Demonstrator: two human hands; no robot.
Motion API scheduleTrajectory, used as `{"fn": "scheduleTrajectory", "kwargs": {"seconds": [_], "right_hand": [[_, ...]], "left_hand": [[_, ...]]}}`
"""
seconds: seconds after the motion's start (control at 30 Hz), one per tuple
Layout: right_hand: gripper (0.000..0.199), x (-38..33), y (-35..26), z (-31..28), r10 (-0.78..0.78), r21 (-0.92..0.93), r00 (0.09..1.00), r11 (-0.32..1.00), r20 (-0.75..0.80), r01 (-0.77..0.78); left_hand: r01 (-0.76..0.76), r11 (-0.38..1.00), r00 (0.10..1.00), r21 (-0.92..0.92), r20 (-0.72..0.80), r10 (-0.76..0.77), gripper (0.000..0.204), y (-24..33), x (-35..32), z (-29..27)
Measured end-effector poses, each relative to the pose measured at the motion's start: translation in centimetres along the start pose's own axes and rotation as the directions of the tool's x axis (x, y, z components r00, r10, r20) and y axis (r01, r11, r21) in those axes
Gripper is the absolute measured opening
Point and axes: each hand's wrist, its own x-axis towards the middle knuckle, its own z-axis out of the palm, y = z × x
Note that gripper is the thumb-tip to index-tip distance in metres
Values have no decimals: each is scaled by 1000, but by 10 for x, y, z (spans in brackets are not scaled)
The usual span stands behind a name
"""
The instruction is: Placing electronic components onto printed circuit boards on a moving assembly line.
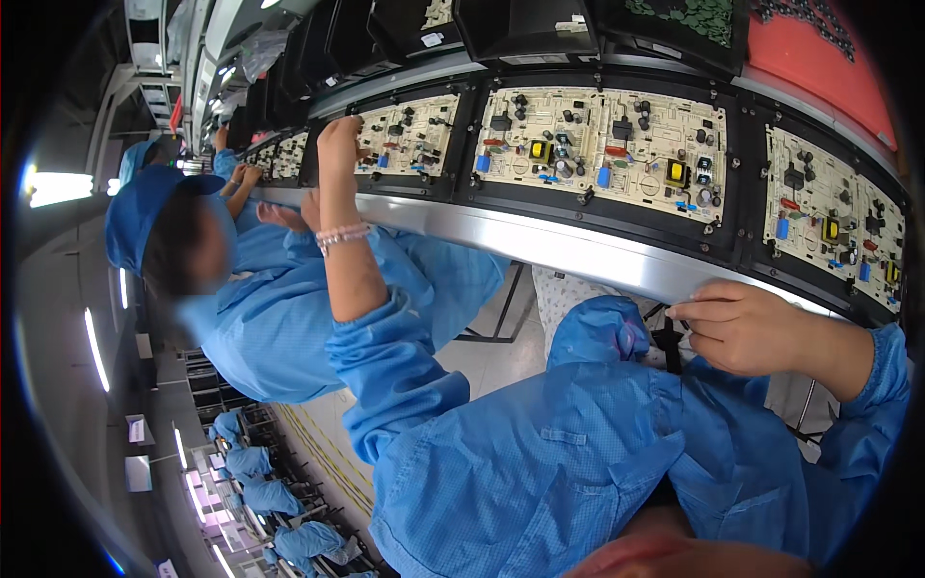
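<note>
Nearest, along the lower edge of the frame, the person's blue smock fills the view. At the right, the right hand rests with its fingers curled loosely together against the edge of a shiny metal rail that curves across the middle of the frame; whether it pinches anything small cannot be told. The left forearm rises from the lower centre, a beaded bracelet on its wrist. The left hand is up at the upper centre-left, fingers bunched at the left edge of a cream circuit board; what it holds, if anything, is hidden by the hand itself.

Beyond the rail, black carriers hold a row of such boards: a wider circuit board pair with yellow, blue and black parts at upper centre, and another board at the right. Above them sit dark bins and a red tray.

At the left, a co-worker in a blue cap and smock leans toward the line, hands at boards farther along. More blue-clad people sit in the lower left.
</note>
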Motion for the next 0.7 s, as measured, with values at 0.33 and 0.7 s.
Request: {"fn": "scheduleTrajectory", "kwargs": {"seconds": [0.33,0.7], "right_hand": [[10,3,1,-1,11,33,1000,999,12,-12],[10,2,6,-4,14,85,1000,996,0,-14]], "left_hand": [[-58,969,992,242,121,29,26,-50,58,0],[-197,613,972,765,72,223,35,-67,84,13]]}}
